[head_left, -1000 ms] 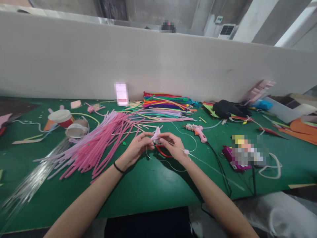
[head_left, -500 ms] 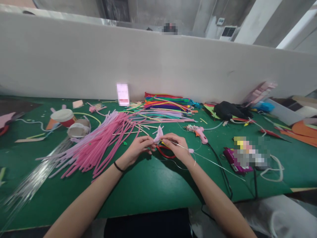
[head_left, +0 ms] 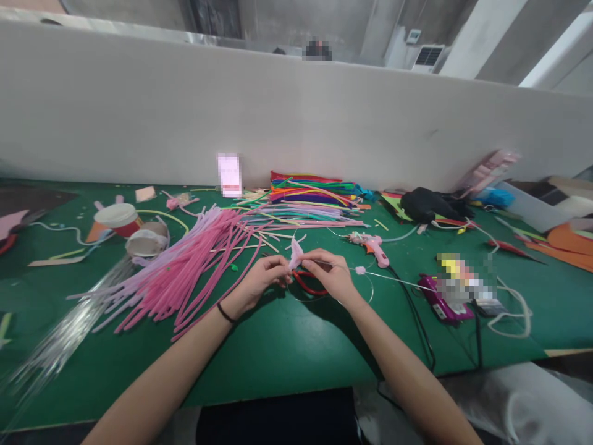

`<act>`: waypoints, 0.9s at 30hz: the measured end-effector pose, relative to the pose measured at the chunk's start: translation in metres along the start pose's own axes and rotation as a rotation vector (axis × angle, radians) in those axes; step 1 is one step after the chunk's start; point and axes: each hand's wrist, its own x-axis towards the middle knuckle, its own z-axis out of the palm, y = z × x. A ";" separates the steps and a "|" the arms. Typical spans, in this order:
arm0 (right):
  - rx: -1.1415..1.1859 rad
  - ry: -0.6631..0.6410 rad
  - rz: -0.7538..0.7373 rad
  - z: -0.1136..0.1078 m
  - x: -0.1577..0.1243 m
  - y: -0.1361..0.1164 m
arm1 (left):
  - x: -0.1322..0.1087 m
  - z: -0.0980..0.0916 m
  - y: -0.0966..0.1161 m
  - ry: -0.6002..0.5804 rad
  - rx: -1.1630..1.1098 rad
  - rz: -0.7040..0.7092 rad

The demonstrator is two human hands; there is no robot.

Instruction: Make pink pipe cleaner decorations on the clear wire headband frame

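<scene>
Between my two hands stands a small pale pink pipe-cleaner flower [head_left: 296,252], its pointed petals upward. My left hand [head_left: 269,274] pinches its left side near the base. With thumb and forefinger closed, my right hand [head_left: 330,270] grips the base from the right. A thin metal wire stem [head_left: 393,277] runs out rightward past my right hand and bears a small pink tuft [head_left: 360,271]. Fine loose wire curls below and beside the fingers. Scissors with red handles [head_left: 308,283] lie on the table beneath my hands, partly hidden.
Pink and lilac pipe cleaners [head_left: 204,266] lie left of my hands, beside silvery wires [head_left: 76,327]. A pink glue gun [head_left: 376,247] with a black cord rests to the right. Behind are multicoloured pipe cleaners [head_left: 315,191], a propped phone [head_left: 230,175] and a pale partition [head_left: 296,117].
The wire stem with its tuft has swung up a little on the right and lies flatter. The loose fine wire has shifted into a wider curl. Both hands stay nearly in place.
</scene>
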 end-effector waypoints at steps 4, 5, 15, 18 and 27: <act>-0.018 -0.002 0.012 0.002 -0.001 -0.002 | 0.001 -0.001 -0.003 0.012 0.092 0.090; -0.023 -0.002 0.021 0.002 -0.001 -0.002 | 0.001 -0.001 -0.003 0.017 0.116 0.113; 0.028 0.039 0.089 0.000 0.000 0.001 | 0.001 0.002 -0.002 0.038 0.113 0.113; 0.008 0.020 0.090 0.001 -0.001 0.002 | 0.001 0.002 -0.001 0.033 0.123 0.110; 0.036 0.012 0.095 0.003 -0.002 0.003 | 0.003 0.001 -0.005 0.039 0.059 0.045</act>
